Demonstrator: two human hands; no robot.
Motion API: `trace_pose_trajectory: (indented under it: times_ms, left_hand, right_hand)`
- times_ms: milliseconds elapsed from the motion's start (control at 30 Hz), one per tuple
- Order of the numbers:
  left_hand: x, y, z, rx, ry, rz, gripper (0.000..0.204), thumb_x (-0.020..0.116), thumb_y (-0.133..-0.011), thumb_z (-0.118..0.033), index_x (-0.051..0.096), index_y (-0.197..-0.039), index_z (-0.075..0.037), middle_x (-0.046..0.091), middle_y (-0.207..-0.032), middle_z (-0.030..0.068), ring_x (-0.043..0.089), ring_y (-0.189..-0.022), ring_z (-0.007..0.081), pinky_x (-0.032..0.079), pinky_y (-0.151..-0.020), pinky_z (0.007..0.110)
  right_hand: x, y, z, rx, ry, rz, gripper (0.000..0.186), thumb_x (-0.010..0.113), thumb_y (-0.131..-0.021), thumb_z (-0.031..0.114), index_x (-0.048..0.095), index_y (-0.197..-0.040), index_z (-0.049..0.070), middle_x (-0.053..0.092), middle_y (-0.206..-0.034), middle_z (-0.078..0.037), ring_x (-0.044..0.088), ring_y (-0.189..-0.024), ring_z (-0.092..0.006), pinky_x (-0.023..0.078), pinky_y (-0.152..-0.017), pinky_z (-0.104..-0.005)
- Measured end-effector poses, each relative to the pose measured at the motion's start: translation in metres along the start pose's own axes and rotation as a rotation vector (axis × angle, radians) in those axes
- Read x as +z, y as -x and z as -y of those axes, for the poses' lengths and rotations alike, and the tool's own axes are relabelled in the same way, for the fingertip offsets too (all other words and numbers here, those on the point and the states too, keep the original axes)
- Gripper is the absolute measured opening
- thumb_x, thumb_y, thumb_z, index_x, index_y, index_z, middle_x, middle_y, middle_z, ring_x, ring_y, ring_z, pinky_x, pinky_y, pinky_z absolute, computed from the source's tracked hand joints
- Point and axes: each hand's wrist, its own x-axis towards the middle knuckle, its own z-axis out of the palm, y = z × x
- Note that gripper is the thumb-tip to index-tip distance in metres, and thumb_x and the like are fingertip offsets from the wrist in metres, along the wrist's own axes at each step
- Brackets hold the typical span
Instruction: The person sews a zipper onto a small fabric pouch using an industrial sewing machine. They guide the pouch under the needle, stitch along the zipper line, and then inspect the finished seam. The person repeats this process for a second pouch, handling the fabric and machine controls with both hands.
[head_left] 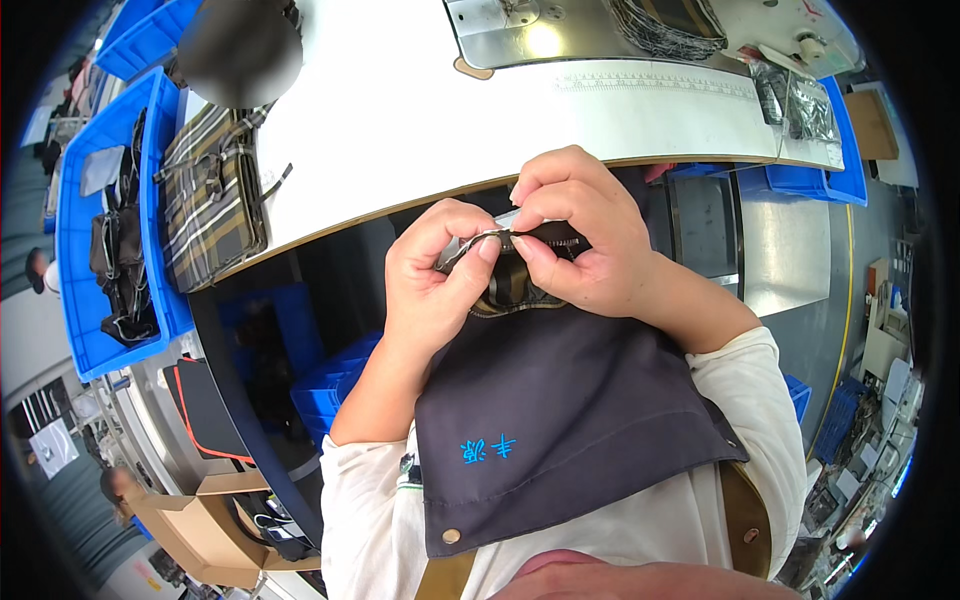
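My left hand (428,268) and my right hand (606,232) meet just in front of the table edge, above the dark apron. Both are closed, thumbs against fingertips, on a small plaid fabric piece (518,292) with a dark edge. The two pinches sit side by side along that edge. Brown and black plaid shows below my fingers, and a dark strip runs under my right hand. Much of the piece is hidden by my hands. A small clear or whitish bit shows between my fingertips; I cannot make out what it is.
A stack of plaid fabric pieces (215,205) lies at the table's left end, beside a blue bin (72,250) of dark items. Across the white table (400,110) is a metal sewing-machine plate (500,40). Plastic-wrapped items (805,108) lie far right; a cardboard box (200,540) is lower left.
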Motion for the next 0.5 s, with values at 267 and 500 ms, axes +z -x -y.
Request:
trace_pose_trajectory:
  times_ms: [267, 500]
  left_hand:
    - [-0.0002, 0.0008, 0.0018, 0.002, 0.008, -0.002, 0.002, 0.069, -0.095, -0.003, 0.071, -0.095, -0.002, 0.066, -0.093, 0.0035, 0.058, -0.084, 0.0101, 0.046, -0.075, 0.026]
    - [0.0000, 0.0011, 0.0016, 0.040, 0.002, -0.015, 0.004, 0.070, -0.094, -0.003, 0.072, -0.097, -0.002, 0.068, -0.095, 0.0047, 0.060, -0.087, 0.0119, 0.048, -0.077, 0.027]
  right_hand:
    - [-0.0013, -0.0014, 0.0026, 0.011, 0.000, 0.020, 0.028, 0.078, -0.071, -0.003, 0.064, -0.092, 0.009, 0.064, -0.103, -0.006, 0.063, -0.090, -0.0242, 0.053, -0.071, -0.0345]
    - [0.0004, -0.0005, 0.0018, -0.021, 0.014, -0.023, 0.027, 0.079, -0.072, -0.002, 0.066, -0.093, 0.010, 0.064, -0.102, -0.005, 0.063, -0.087, -0.0239, 0.052, -0.070, -0.0344]
